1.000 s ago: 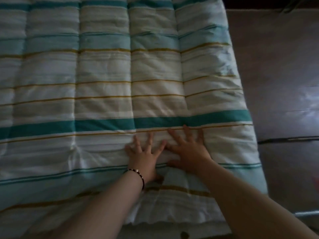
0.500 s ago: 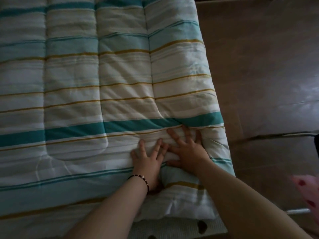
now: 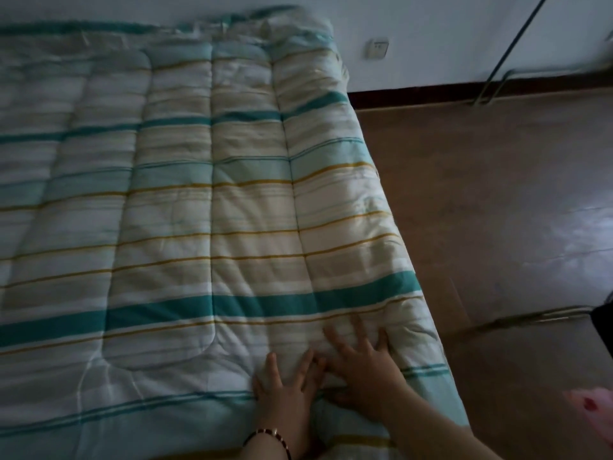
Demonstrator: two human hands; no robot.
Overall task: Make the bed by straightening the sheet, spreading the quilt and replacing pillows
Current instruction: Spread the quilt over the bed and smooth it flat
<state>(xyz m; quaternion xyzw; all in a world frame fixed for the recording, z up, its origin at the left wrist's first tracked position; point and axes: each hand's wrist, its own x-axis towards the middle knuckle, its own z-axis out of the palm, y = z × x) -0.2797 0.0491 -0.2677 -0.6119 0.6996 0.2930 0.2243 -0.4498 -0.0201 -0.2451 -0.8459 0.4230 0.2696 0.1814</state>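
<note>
Apparently flat hands (image 3: 331,383), quilt (image 3: 212,207) edge, floor (image 3: 497,200)

ahead of fingers (image 3: 360,330): flat quilt (image 3: 212,207) all the way up, open run | far end: wall (image 3: 431,28) closes it off | right of fingers: quilt edge drops to bare floor (image 3: 497,194) | far right: metal frame legs (image 3: 491,84), pink object (image 3: 590,403)
</note>
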